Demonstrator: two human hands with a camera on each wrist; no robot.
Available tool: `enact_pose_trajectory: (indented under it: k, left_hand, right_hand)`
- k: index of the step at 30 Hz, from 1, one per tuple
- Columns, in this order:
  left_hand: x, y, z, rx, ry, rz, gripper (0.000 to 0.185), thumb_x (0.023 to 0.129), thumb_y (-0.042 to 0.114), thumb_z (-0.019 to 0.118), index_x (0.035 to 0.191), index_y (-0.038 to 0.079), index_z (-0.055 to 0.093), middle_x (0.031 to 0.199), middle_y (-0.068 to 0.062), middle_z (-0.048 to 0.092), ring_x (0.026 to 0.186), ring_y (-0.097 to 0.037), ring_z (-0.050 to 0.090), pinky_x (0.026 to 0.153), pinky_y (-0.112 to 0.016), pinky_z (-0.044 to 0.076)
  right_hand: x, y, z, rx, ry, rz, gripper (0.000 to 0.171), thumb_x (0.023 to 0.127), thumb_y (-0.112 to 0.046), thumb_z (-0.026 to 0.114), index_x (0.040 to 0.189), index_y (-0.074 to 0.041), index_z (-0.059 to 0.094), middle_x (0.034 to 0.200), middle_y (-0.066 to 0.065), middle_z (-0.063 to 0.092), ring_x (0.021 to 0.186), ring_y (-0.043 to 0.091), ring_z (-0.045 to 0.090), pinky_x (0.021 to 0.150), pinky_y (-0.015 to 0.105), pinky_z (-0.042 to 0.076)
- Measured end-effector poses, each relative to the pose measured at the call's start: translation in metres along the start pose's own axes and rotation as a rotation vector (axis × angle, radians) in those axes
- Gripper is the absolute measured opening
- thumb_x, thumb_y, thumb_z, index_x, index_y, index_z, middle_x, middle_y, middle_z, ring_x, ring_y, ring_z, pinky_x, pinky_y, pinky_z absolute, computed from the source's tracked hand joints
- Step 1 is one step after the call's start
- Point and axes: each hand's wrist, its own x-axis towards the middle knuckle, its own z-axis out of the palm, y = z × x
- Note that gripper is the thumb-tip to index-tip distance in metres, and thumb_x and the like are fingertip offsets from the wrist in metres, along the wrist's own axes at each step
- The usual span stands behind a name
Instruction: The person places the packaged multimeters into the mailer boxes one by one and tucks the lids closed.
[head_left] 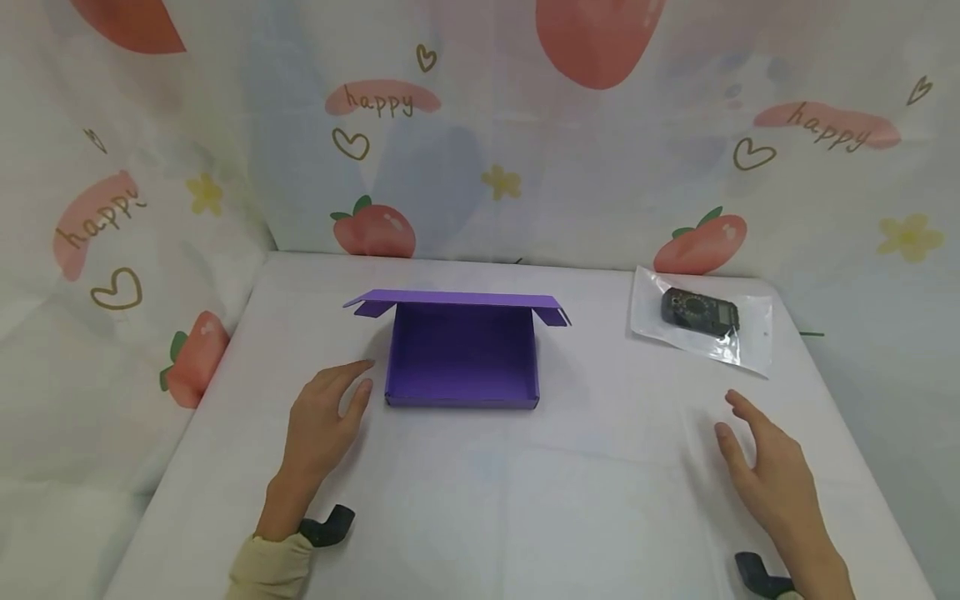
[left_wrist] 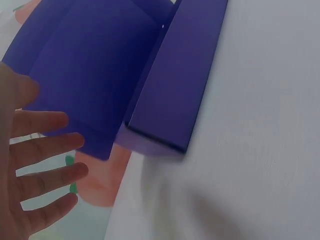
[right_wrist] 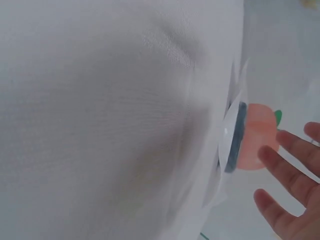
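The box (head_left: 461, 354), lid (head_left: 468, 297) raised, lies toward the back of the tabletop (head_left: 525, 500), with ample room before its front edge. Left hand (head_left: 318, 425), fingers wide, just beside its left edge. Right hand (head_left: 772, 467), fingers wide, near the bagged meter (head_left: 700, 312) by the far-right corner; open surface separates this hand from the box.

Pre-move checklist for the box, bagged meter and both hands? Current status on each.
1. Lid open: ok, raised at the back of the box.
2. Left hand free: ok, holds nothing, beside the box.
3. Right hand free: ok, holds nothing, short of the bag.
4. Meter out of its bag: not ok, it lies inside.
5. Bag sealed: cannot tell, closure isn't clear in any view.
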Motion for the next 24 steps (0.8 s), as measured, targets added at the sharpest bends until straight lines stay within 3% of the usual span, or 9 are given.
enact_pose_trajectory:
  k: [9, 11, 13, 16, 22, 24]
  left_hand:
    - [0.000, 0.027, 0.018, -0.083, -0.004, 0.080, 0.027, 0.099, 0.017, 0.070, 0.125, 0.013, 0.074, 0.122, -0.005, 0.077, 0.116, -0.027, 0.070, 0.098, -0.047, 0.056]
    - [0.002, 0.033, 0.022, -0.108, -0.011, 0.089, 0.026, 0.099, 0.018, 0.070, 0.125, 0.013, 0.075, 0.121, -0.004, 0.077, 0.116, -0.025, 0.070, 0.098, -0.046, 0.057]
    - [0.003, 0.038, 0.027, -0.126, -0.017, 0.101, 0.026, 0.099, 0.018, 0.071, 0.124, 0.013, 0.075, 0.121, -0.003, 0.077, 0.116, -0.024, 0.070, 0.098, -0.045, 0.057]
    - [0.006, 0.046, 0.035, -0.151, -0.033, 0.117, 0.025, 0.098, 0.018, 0.071, 0.123, 0.013, 0.076, 0.120, -0.001, 0.077, 0.115, -0.023, 0.070, 0.098, -0.043, 0.057]
    - [0.009, 0.065, 0.051, -0.169, -0.102, 0.155, 0.026, 0.098, 0.023, 0.071, 0.123, 0.015, 0.076, 0.120, 0.001, 0.077, 0.115, -0.021, 0.069, 0.098, -0.041, 0.056]
    - [0.010, 0.072, 0.057, -0.174, -0.126, 0.171, 0.026, 0.098, 0.023, 0.071, 0.123, 0.016, 0.076, 0.119, 0.001, 0.077, 0.115, -0.021, 0.069, 0.098, -0.040, 0.057]
  right_hand:
    - [0.002, 0.003, 0.001, 0.097, -0.016, 0.121, 0.050, 0.110, -0.027, 0.049, 0.159, -0.014, 0.043, 0.141, 0.032, 0.059, 0.132, 0.058, 0.050, 0.107, 0.075, 0.036]
    - [0.003, 0.005, 0.002, 0.108, -0.003, 0.129, 0.049, 0.111, -0.026, 0.049, 0.158, -0.015, 0.044, 0.143, 0.029, 0.059, 0.131, 0.055, 0.052, 0.120, 0.059, 0.037]
    - [0.004, 0.006, 0.003, 0.115, 0.015, 0.128, 0.047, 0.111, -0.026, 0.049, 0.157, -0.014, 0.045, 0.144, 0.027, 0.060, 0.129, 0.051, 0.054, 0.123, 0.030, 0.034]
    - [0.006, 0.009, 0.004, 0.121, 0.040, 0.129, 0.046, 0.111, -0.026, 0.050, 0.156, -0.014, 0.047, 0.143, 0.024, 0.062, 0.126, 0.045, 0.056, 0.105, 0.000, 0.018]
    - [0.010, 0.012, 0.005, 0.150, 0.042, 0.175, 0.047, 0.111, -0.029, 0.050, 0.156, -0.015, 0.047, 0.143, 0.021, 0.063, 0.127, 0.037, 0.055, 0.095, -0.004, 0.019]
    - [0.011, 0.014, 0.005, 0.153, 0.039, 0.195, 0.047, 0.111, -0.031, 0.049, 0.156, -0.017, 0.047, 0.143, 0.020, 0.063, 0.130, 0.019, 0.057, 0.094, -0.003, 0.022]
